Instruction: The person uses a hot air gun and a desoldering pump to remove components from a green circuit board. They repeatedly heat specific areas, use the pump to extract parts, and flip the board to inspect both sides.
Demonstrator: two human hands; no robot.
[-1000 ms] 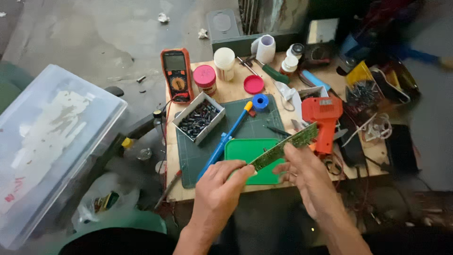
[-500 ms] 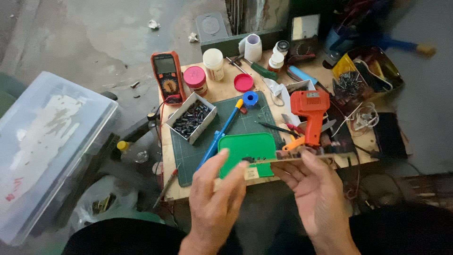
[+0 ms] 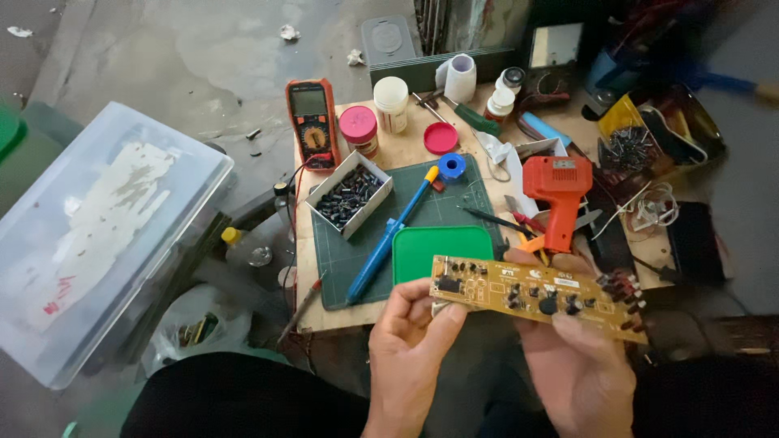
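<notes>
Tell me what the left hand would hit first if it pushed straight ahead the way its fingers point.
Probably the green lid just beyond the circuit board that the left hand holds; depth is unclear.

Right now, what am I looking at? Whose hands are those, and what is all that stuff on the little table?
The picture comes from a camera worn on a person's head, looking down, so the two hands are that person's own. The left hand and the right hand hold a long yellowish circuit board between them, one at each end. It has small dark parts on top.

Beyond the hands is a small wooden table with a dark green cutting mat. On the mat lie a blue soldering iron, a green lid and a white box of tiny dark parts. An orange meter for testing electricity and an orange gun-shaped tool are there too. A big clear plastic bin stands on the floor, off to the left.
</notes>
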